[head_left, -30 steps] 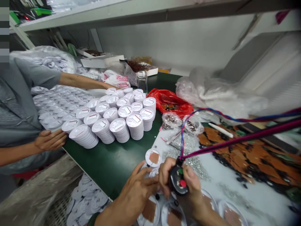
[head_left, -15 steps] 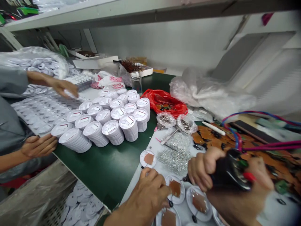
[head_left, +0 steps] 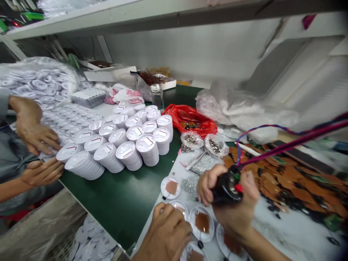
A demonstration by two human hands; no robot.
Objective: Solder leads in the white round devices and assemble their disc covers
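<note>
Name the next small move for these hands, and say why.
Probably lower the black tool in the right hand onto the brown-patched disc: the tool is held close above that disc, whose patch is uncovered, and the left hand is already at the neighbouring disc, so the right hand looks the free one to act.

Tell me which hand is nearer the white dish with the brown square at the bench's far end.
The left hand is nearer, just below the white dish in view, not touching it; the right hand, gripping a black handheld device, sits farther right.
</note>
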